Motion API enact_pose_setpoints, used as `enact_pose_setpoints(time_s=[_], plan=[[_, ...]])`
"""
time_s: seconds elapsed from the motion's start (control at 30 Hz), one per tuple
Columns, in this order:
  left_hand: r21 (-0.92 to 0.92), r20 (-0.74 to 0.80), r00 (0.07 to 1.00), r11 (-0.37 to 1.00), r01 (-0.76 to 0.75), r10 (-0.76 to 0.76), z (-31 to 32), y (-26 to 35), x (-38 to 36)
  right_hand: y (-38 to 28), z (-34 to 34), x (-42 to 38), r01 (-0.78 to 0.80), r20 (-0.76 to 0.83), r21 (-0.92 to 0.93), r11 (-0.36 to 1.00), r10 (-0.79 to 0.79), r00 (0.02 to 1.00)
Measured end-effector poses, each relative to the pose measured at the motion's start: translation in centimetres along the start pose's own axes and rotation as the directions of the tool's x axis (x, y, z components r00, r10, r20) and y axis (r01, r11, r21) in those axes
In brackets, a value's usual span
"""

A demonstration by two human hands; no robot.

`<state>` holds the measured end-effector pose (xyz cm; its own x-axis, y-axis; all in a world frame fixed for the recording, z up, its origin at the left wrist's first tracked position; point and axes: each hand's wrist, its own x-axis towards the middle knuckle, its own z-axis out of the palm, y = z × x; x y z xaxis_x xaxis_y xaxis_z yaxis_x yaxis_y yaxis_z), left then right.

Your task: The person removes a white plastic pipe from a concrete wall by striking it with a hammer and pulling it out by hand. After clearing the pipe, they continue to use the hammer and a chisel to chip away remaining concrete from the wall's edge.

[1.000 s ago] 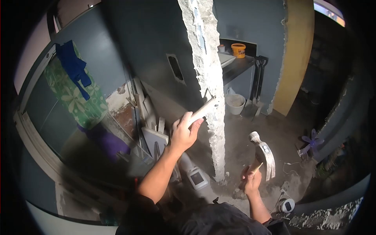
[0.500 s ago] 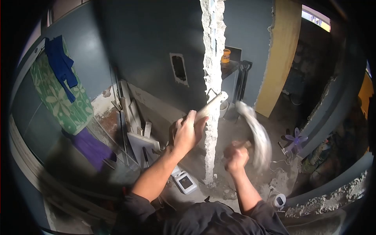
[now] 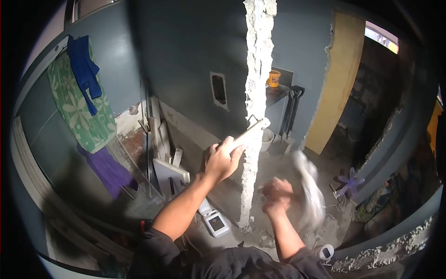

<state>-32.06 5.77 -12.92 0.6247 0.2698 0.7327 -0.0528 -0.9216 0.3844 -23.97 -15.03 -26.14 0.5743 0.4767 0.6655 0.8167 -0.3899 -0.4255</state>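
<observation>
The left hand is wrapped tight around the shaft of a chisel, whose far end rests against the broken edge of the wall, partway up that rough, crumbling strip of masonry. The right hand is clenched on the handle of a hammer, low and to the right of the wall edge, just above the dusty floor. The chisel looks like stiff steel, heavy for its size and dusty enough to be slippery; it is best gripped at mid-shaft, well clear of the struck end, as the left hand has it. The hammer seems head-heavy, so a hold near the end of the handle would give it swing. Its head is smeared by motion blur, and the handle is mostly hidden inside the fist, so its exact shape is hard to make out. A small white device lies on the floor near the foot of the wall, with boards leaning behind it. An orange bucket sits on a dark shelf beyond.
</observation>
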Motion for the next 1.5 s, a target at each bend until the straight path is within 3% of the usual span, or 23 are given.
enact_pose_setpoints(time_s=[0.03, 0.2, 0.3, 0.37, 0.43, 0.47, 0.5, 0.57, 0.63, 0.7, 0.73, 0.77, 0.8, 0.83, 0.87, 0.9, 0.97, 1.1, 1.13, 1.23, 1.3, 1.37, 1.5], plan=[[-0.019, 0.01, 1.0, 1.0, -0.013, 0.013, 0.4, -0.6, 0.1, -2.6, 0.3, 2.7, 0.015, -0.141, 0.502, 0.864, 0.064, 0.988], [-0.033, 0.078, 0.996, 0.998, 0.045, -0.042, -1.1, 0.6, 0.8, -2.8, 0.5, 1.8, 0.108, -0.233, 0.821, 0.561, 0.157, 0.96], [0.008, 0.074, 0.993, 0.995, 0.097, -0.097, -0.6, 0.3, 0.8, -4.2, -1.1, 1.5, 0.343, -0.454, 0.793, 0.504, 0.112, 0.884], [-0.086, 0.057, 0.998, 0.996, 0.038, -0.033, -0.8, 0.2, 0.8, -3.9, -1.2, 1.8, 0.403, -0.448, 0.781, 0.476, -0.02, 0.894], [-0.027, 0.083, 0.994, 0.996, 0.081, -0.078, -0.5, 0.2, 0.8, -3.9, 0.2, 3.1, 0.386, -0.546, 0.575, 0.722, -0.013, 0.838], [0.041, 0.065, 0.996, 0.997, 0.064, -0.067, -0.7, 0.6, 0.8, -2.4, 0.5, 3.6, 0.236, -0.311, 0.487, 0.841, -0.086, 0.947], [-0.04, 0.037, 0.999, 0.999, -0.002, 0.004, -0.6, 0.7, 1.2, -2.9, 0.9, 3.9, -0.041, -0.096, 0.685, 0.727, 0.146, 0.985], [-0.038, 0.062, 0.995, 0.996, 0.075, -0.072, -0.9, 1.8, 0.8, -2.5, 0.0, 3.1, -0.116, -0.057, 0.757, 0.643, 0.241, 0.969], [0.034, 0.036, 0.996, 0.997, 0.076, -0.077, -0.7, 1.7, 0.8, -3.4, -1.4, 2.1, 0.073, -0.171, 0.878, 0.473, 0.17, 0.97], [0.027, 0.067, 0.99, 0.992, 0.121, -0.122, -0.6, 1.8, 0.7, -5.0, -3.5, 2.2, 0.379, -0.499, 0.748, 0.545, 0.086, 0.862], [0.018, 0.055, 0.995, 0.996, 0.088, -0.089, -0.8, 1.9, 0.8, -5.6, -3.5, 2.2, 0.445, -0.539, 0.797, 0.408, 0.15, 0.829], [0.012, 0.044, 0.997, 0.998, 0.056, -0.056, -0.9, 2.0, 0.7, -4.0, -2.6, 2.4, 0.538, -0.546, 0.833, 0.132, 0.035, 0.837], [0.016, 0.043, 0.997, 0.998, 0.057, -0.058, -1.0, 2.1, 0.8, -3.1, -3.2, 2.5, 0.482, -0.487, 0.611, 0.628, -0.182, 0.854], [0.063, 0.076, 0.992, 0.994, 0.094, -0.099, -1.0, 2.1, 0.9, -2.5, -3.6, 2.7, 0.386, -0.316, 0.151, 0.91, -0.326, 0.891], [0.11, 0.111, 0.984, 0.986, 0.128, -0.14, -1.0, 2.0, 0.8, -4.1, -0.7, 3.5, 0.37, -0.648, 0.26, 0.892, -0.123, 0.752], [0.021, 0.087, 0.995, 0.999, 0.042, -0.043, -0.2, 0.2, 0.7, -1.7, 1.0, 3.5, 0.005, -0.107, 0.613, 0.79, 0.077, 0.991], [0.013, 0.15, 0.983, 0.994, 0.105, -0.106, -1.5, 1.7, 1.3, -1.6, 1.4, 3.1, -0.172, -0.055, 0.719, 0.673, 0.303, 0.952], [0.063, 0.081, 0.997, 0.998, -0.002, -0.003, -1.0, 0.9, 1.6, -1.0, 0.4, 1.2, 0.087, -0.229, 0.842, 0.532, 0.207, 0.951], [0.055, 0.054, 0.998, 0.998, -0.022, 0.019, -0.7, 0.8, 1.5, -2.7, -1.0, 1.4, 0.067, -0.238, 0.867, 0.494, 0.291, 0.927], [0.074, 0.028, 0.999, 0.996, -0.042, 0.04, -0.7, 0.7, 1.4, -2.5, -0.6, 2.8, 0.333, -0.422, 0.81, 0.483, 0.085, 0.903], [0.073, 0.044, 0.998, 0.996, -0.046, 0.043, -0.6, 0.5, 1.4, 1.6, 4.4, 3.4, 0.265, -0.299, 0.583, 0.768, -0.101, 0.949], [0.017, 0.062, 0.996, 0.997, -0.069, 0.067, -0.7, -0.3, 1.9, 1.3, 5.3, 4.1, -0.005, -0.117, 0.596, 0.803, 0.093, 0.989], [-0.006, 0.11, 0.991, 0.997, -0.078, 0.078, -0.5, -1.7, 2.0, 0.1, 3.7, 0.7, -0.094, -0.084, 0.692, 0.716, 0.209, 0.974]])
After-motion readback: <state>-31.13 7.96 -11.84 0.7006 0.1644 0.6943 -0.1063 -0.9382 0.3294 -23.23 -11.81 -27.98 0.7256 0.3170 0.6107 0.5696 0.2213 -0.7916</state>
